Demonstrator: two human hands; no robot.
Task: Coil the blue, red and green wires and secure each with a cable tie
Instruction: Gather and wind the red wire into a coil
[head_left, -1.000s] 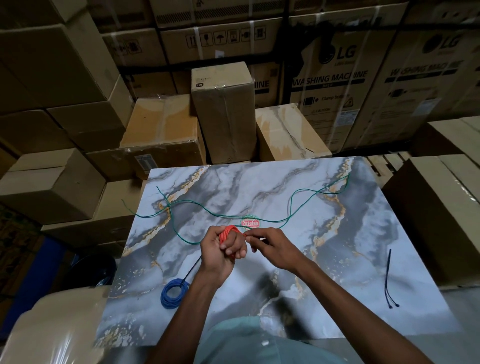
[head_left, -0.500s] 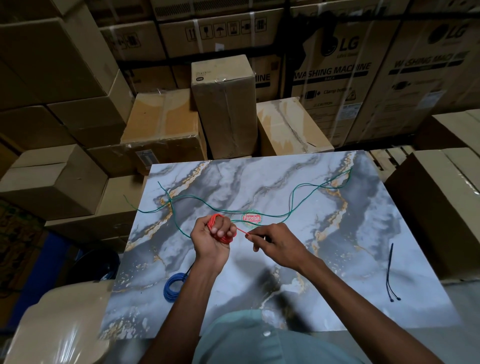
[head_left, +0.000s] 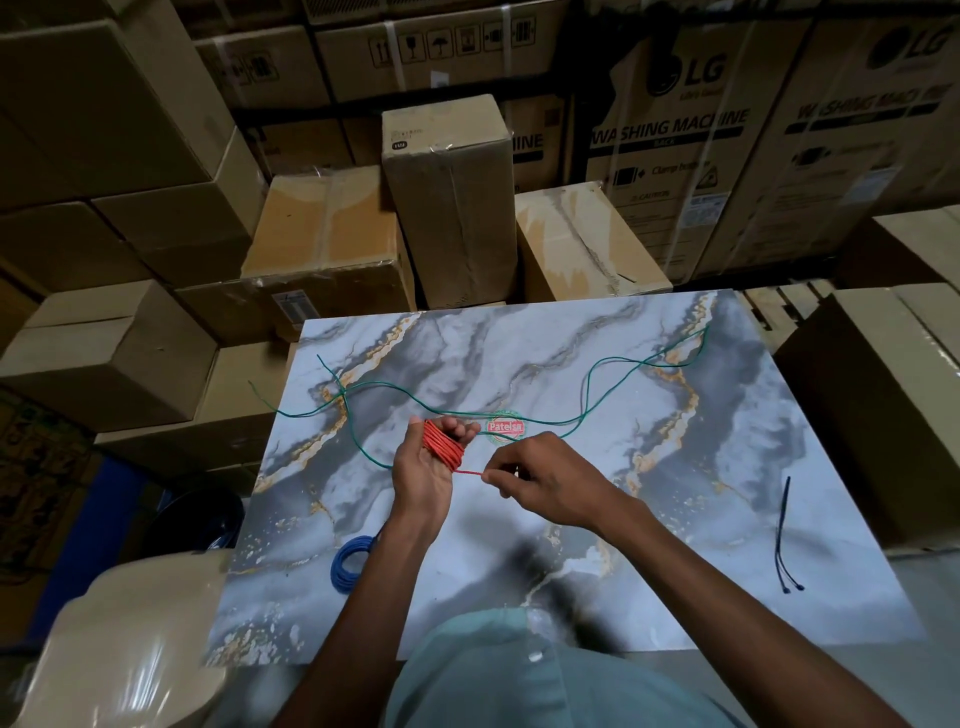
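Observation:
The red wire (head_left: 442, 447) is wound in a coil around the fingers of my left hand (head_left: 423, 470), palm turned up, over the middle of the marble table (head_left: 649, 467). My right hand (head_left: 540, 480) pinches the wire's short loose end just right of the coil. The green wire (head_left: 519, 410) lies loose and uncoiled across the far half of the table. A coiled blue wire (head_left: 347, 561) lies at the near left, partly hidden by my left forearm. Two dark cable ties (head_left: 783, 535) lie at the right.
Stacked cardboard boxes (head_left: 452, 197) ring the table at the back and both sides. A beige plastic chair (head_left: 119, 644) stands at the near left. A red and green sticker (head_left: 505, 427) sits mid-table beside my left hand.
My left hand has turned palm up, showing the red coil across its fingers. My right hand has drawn back a little with the wire's end, now short.

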